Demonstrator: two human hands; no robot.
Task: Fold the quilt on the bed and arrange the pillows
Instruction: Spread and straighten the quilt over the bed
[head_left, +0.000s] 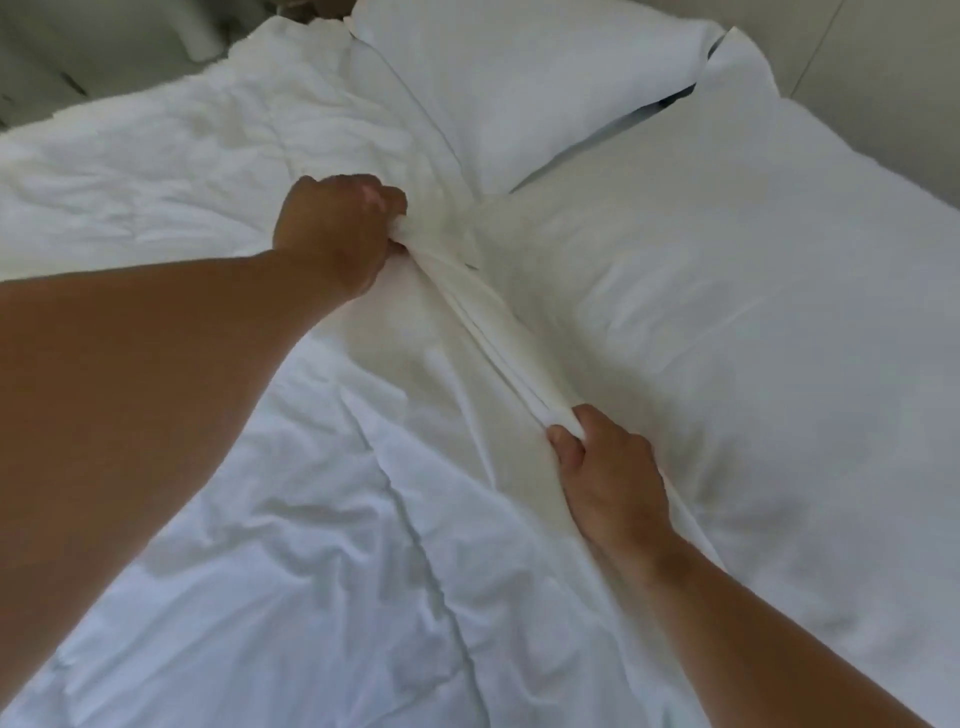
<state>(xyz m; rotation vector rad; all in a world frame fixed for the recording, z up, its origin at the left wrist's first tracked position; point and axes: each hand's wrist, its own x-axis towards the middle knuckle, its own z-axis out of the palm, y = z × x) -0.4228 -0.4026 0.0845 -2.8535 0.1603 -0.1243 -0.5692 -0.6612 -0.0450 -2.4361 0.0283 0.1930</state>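
A crumpled white quilt (218, 545) covers the bed across the left and lower part of the view. Its top edge is bunched into a taut band that runs between my two hands. My left hand (337, 234) is shut on the far end of that band. My right hand (608, 483) is shut on the near end of it. Two white pillows lie at the head of the bed: the near pillow (753, 338) sits right beside the gathered edge, and the far pillow (530, 88) lies beyond it, touching it.
A pale wall or headboard (872, 47) stands behind the pillows at the upper right. At the upper left, the floor and a pale piece of furniture (104, 47) show past the bed's edge.
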